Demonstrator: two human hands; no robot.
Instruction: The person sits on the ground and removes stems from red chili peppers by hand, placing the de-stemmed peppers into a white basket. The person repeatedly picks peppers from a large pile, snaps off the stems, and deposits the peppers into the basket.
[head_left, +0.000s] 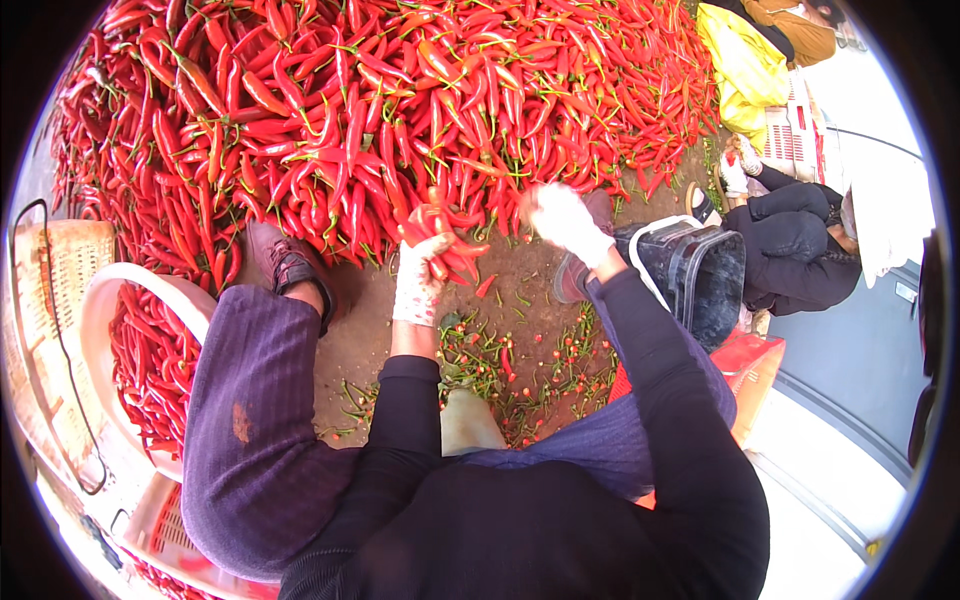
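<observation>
My left hand (420, 281) wears a white glove stained red and is closed around a bunch of red chili peppers (461, 251). To its right is my right hand (568, 221), also in a white glove, near the front edge of a large heap of red chili peppers (360, 97). Motion blurs its fingers, so I cannot tell whether they hold anything. Many peppers in the heap still carry green stems. Snapped-off green stems (480, 352) lie scattered on the brown ground between my legs, with a few red bits among them.
Left of my leg stands a pale bucket (97, 300) with red peppers inside, beside a woven basket (67, 259). A black bucket (679, 262) sits by my right knee. Beyond it sits another person (795, 232) with gloved hands. Yellow cloth (739, 67) lies farther back.
</observation>
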